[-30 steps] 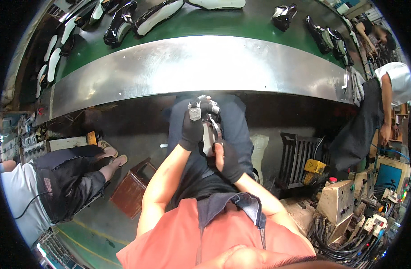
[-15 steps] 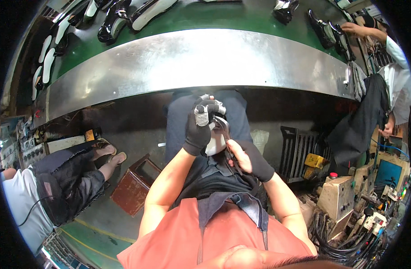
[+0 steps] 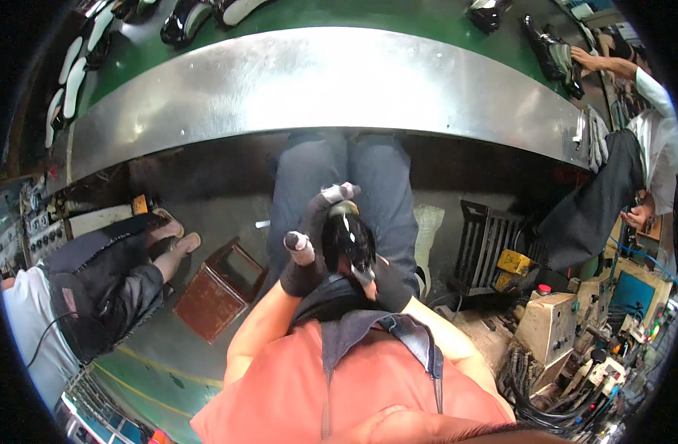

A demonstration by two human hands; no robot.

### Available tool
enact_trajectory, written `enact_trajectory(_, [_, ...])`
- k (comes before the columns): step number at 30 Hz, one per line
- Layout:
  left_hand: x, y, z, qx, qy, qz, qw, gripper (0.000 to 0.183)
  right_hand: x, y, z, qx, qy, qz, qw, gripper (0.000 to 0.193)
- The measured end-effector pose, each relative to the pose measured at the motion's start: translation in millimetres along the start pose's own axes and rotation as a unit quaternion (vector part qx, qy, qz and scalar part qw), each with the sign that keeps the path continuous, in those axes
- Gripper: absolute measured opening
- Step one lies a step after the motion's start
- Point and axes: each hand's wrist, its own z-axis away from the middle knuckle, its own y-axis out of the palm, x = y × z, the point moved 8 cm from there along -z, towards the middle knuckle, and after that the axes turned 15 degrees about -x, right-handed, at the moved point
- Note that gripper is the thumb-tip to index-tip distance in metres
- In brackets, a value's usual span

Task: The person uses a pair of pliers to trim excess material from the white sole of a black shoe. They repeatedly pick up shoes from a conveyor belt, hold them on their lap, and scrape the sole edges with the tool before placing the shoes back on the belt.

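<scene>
A glossy black shoe [image 3: 348,235] is held above my lap, between my two hands. My left hand [image 3: 309,235], in a black glove with pale tape round the fingertips, lies along the shoe's left side. Its fingers curl over the far end, while the taped thumb sticks out to the left. At the near end, my right hand [image 3: 387,285], also in a black fingerless glove, is closed on the shoe; most of its fingers are hidden. The lap [image 3: 346,163] in dark trousers is under the shoe.
Ahead runs a metal-edged bench [image 3: 339,81] with a green belt carrying black shoes [image 3: 185,22] and pale insoles [image 3: 75,87]. A brown stool [image 3: 211,296] and a seated person are at left. At right are a black crate [image 3: 487,244], machines [image 3: 550,325] and another person touching shoes.
The shoe has turned, so its glossy black surface shows instead of the pale sole. Both hands have come nearer my body, and the left thumb has swung outward. The view has shifted slightly.
</scene>
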Motion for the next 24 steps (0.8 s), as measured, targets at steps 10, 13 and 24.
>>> enact_trajectory(10, [22.6,-28.0,29.5,-0.009,0.040,-0.169,0.985,0.091,-46.4,18.2,97.3,0.079,-0.071,-0.024,0.994,0.036])
enact_trajectory(13, [61.8,-48.6,27.0,-0.025,-0.033,-0.105,0.994,0.088,-61.8,28.8,115.9,0.033,-0.096,-0.020,0.995,0.035])
enact_trajectory(24, [72.3,-57.4,-17.1,-0.095,0.009,-0.423,0.901,0.050,-22.6,-47.4,-61.0,0.012,0.494,-0.257,0.830,0.052])
